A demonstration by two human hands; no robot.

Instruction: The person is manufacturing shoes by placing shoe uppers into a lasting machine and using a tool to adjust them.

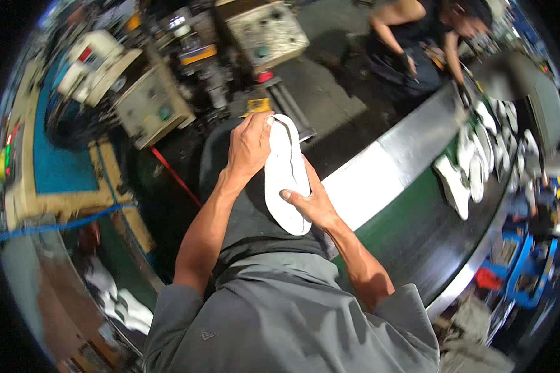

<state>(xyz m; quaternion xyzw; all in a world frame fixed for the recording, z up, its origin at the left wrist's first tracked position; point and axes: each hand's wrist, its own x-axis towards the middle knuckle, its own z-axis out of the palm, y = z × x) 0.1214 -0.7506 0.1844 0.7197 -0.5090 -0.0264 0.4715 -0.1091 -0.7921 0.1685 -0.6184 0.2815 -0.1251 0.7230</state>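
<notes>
A white shoe (280, 174), long and pale with a thin dark line along its face, is held out in front of my body above my dark trousers. My left hand (249, 144) grips its far end, thumb over the top and fingers wrapped behind. Lower down on the right side, my right hand (314, 202) holds the near part, its thumb pressed on the upper face. Most fingers of the right hand are hidden behind the shoe.
At my right runs a green conveyor belt (410, 233) with a metal edge (376, 177), bearing several white shoes (476, 155). A co-worker (395, 62) crouches beyond it. Machines with control boxes (149, 109) stand ahead left; more white shoes (130, 311) lie lower left.
</notes>
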